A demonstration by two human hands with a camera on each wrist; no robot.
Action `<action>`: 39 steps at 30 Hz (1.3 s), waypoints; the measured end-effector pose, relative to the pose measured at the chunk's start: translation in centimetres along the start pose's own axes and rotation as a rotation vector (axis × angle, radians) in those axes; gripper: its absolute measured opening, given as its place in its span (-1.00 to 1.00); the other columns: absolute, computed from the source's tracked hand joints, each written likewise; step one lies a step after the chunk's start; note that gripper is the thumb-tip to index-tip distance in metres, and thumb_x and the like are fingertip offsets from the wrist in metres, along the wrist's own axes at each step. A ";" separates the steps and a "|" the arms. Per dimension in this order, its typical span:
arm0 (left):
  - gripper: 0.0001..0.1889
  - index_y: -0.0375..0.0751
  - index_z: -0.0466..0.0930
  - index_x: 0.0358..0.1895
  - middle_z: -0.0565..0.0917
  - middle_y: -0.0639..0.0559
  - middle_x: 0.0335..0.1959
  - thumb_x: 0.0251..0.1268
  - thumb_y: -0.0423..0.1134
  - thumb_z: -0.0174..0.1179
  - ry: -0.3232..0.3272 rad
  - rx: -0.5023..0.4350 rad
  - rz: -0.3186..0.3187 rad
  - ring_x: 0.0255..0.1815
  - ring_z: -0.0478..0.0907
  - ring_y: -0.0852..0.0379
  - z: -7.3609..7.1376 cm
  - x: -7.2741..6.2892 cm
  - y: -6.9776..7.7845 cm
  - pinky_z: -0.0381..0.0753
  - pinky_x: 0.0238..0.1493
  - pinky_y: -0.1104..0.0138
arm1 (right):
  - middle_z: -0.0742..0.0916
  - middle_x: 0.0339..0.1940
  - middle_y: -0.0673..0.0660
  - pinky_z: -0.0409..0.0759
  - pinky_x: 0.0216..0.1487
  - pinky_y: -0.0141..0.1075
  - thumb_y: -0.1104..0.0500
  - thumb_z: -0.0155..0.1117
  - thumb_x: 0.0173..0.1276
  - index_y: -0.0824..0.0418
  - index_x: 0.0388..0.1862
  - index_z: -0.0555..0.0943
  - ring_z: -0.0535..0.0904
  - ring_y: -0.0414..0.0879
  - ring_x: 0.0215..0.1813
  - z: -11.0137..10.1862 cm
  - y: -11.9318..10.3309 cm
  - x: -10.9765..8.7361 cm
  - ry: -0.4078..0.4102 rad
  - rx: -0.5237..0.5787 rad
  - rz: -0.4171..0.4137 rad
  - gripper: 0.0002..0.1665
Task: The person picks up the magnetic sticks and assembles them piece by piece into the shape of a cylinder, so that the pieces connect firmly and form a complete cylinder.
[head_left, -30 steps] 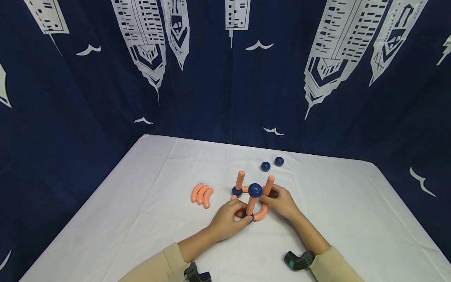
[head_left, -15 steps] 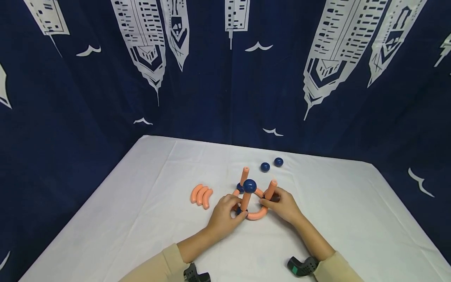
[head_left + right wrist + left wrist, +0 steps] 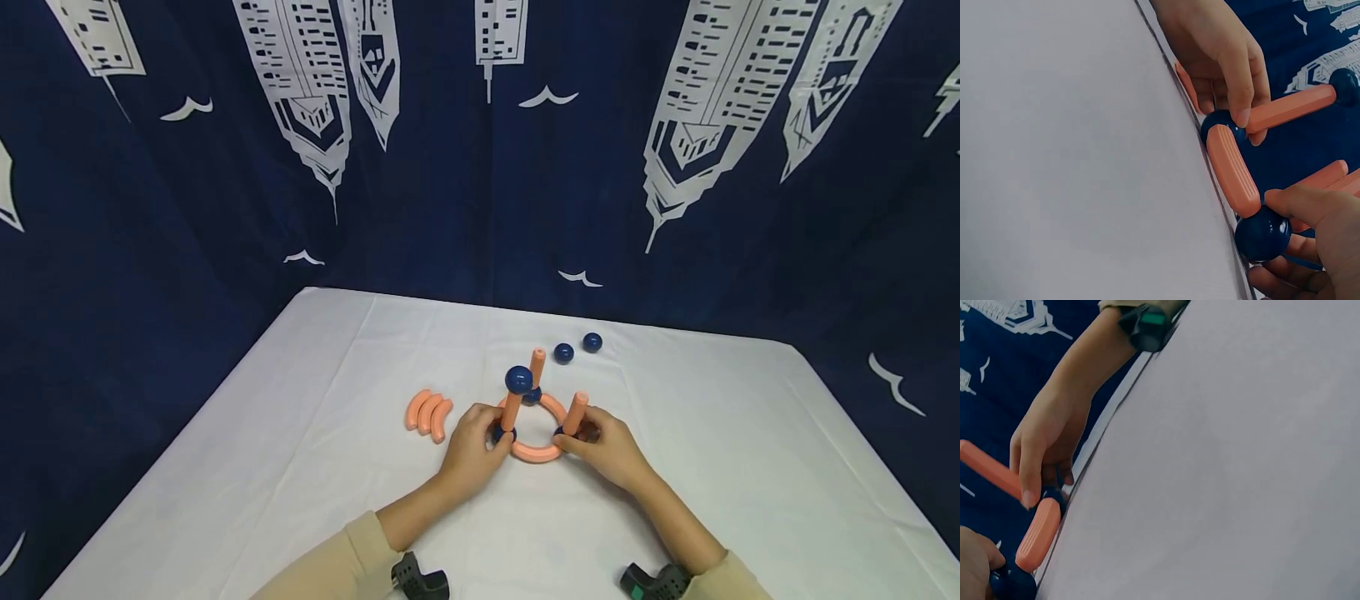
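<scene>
At the left, 3 loose curved pieces, all orange, lie side by side on the white table. Next comes my left hand, its thumb and fingers gripping the left blue ball. From that ball the left rod, also orange, rises with a blue top ball on its upper end. Between my 2 hands is the orange ring, curved pieces joined by 3 blue balls, near the middle of the table; I cannot tell whether it rests on the cloth or is slightly raised. The far rod stands up from the far blue ball. Beyond the ring, toward the right, 2 loose blue balls sit near each other on the cloth. The right rod slants up from the right blue ball, which my right hand grips between thumb and curled fingers.
</scene>
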State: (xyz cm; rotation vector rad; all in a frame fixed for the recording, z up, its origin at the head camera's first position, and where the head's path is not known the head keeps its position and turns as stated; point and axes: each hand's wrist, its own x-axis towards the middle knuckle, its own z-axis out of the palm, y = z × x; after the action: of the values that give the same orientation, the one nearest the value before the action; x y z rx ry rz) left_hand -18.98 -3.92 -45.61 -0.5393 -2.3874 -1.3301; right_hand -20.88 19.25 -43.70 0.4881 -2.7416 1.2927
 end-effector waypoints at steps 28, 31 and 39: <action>-0.75 -0.34 0.63 -0.03 0.60 -0.12 -0.12 0.32 -0.27 0.24 0.012 -0.003 -0.045 -0.19 0.57 0.06 -0.6 2.1 -2.6 0.57 -0.15 0.29 | 0.53 -0.46 0.02 0.44 -0.49 -0.40 0.26 0.56 0.04 0.15 -0.36 0.62 0.43 -0.20 -0.47 3.1 -1.5 -1.0 0.112 0.087 -0.206 -0.74; -0.75 -0.33 0.63 -0.03 0.61 -0.11 -0.12 0.32 -0.28 0.24 0.007 -0.014 -0.053 -0.18 0.58 0.05 -0.6 2.1 -2.5 0.58 -0.14 0.29 | 0.54 -0.46 0.03 0.44 -0.49 -0.41 0.28 0.55 0.04 0.17 -0.35 0.62 0.43 -0.20 -0.48 3.1 -1.4 -1.1 0.116 0.095 -0.212 -0.75; -0.77 -0.32 0.63 -0.04 0.63 -0.10 -0.10 0.30 -0.29 0.26 0.018 -0.011 -0.038 -0.14 0.61 0.04 -0.2 2.0 -2.4 0.61 -0.12 0.29 | 0.59 -0.45 0.01 0.48 -0.43 -0.38 0.21 0.53 0.10 0.21 -0.29 0.64 0.47 -0.20 -0.44 1.7 -1.4 -1.1 0.009 0.145 -0.098 -0.75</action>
State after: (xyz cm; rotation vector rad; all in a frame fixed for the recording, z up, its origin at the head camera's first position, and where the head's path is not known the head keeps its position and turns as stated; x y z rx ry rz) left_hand -21.82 -4.95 -46.25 -0.4856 -2.3886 -1.3595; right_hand -19.27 17.41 -44.02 0.6171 -2.5923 1.4712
